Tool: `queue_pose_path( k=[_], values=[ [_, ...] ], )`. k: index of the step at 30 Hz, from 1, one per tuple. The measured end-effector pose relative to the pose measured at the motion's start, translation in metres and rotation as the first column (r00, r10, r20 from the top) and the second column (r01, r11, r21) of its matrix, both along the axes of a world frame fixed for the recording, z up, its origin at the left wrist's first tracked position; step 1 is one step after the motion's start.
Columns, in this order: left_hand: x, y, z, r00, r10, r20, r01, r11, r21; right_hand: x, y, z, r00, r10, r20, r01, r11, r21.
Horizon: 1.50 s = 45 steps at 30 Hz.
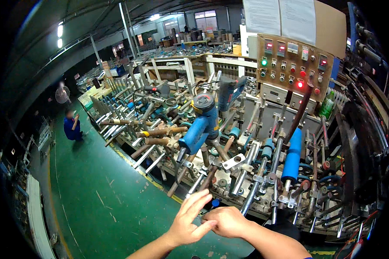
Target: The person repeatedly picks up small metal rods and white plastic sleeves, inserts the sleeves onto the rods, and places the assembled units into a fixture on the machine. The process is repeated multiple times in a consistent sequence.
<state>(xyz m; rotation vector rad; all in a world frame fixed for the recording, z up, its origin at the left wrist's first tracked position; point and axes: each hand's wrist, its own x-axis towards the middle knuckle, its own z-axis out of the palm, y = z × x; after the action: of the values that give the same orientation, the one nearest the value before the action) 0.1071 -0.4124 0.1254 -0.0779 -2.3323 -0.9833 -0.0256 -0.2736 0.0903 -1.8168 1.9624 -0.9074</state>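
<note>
My left hand (186,221) is raised at the machine's near edge, its fingers stretched out and nothing in them. Close beside it, my right hand (230,222) is curled closed, with its knuckles up. Whatever its fingers hold, if anything, is hidden. A small round blue knob (215,202) shows just beyond the two hands. Farther off, a blue power tool, probably a heat gun (202,123), rests among the rods, its nozzle pointing down toward me. A second dark blue power tool (230,93) stands behind it.
A long machine with metal rods and clamps (242,181) fills the middle and right. A blue roller (293,155) stands there. Behind are a control panel (289,64) with lit lamps and a green bottle (327,103). Far left, a person (72,125) crouches on the green floor (103,207).
</note>
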Motion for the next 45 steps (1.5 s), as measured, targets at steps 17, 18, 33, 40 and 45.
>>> queue_pose_path(
  k=[17,18,33,40,45],
  values=[
    [-0.032,0.037,-0.054,0.987,0.125,-0.098,-0.111,0.985,0.134,0.001,-0.004,-0.013,0.944,-0.245,0.221,0.277,0.953,-0.126],
    [-0.035,0.037,-0.052,0.989,0.133,-0.061,-0.115,0.965,0.235,0.002,-0.002,-0.011,0.952,-0.225,0.206,0.257,0.956,-0.145],
    [-0.015,0.019,-0.093,0.979,0.186,0.080,-0.179,0.616,0.767,-0.006,0.000,0.010,0.973,-0.201,0.115,0.217,0.963,-0.157],
    [-0.007,0.019,-0.086,0.957,0.258,0.132,-0.259,0.558,0.788,-0.009,-0.002,-0.004,0.980,-0.169,0.105,0.172,0.985,-0.012],
    [0.004,0.014,-0.085,0.945,0.283,0.161,-0.304,0.590,0.748,-0.005,-0.008,-0.005,0.994,-0.097,0.040,0.096,0.995,0.034]
  ],
)
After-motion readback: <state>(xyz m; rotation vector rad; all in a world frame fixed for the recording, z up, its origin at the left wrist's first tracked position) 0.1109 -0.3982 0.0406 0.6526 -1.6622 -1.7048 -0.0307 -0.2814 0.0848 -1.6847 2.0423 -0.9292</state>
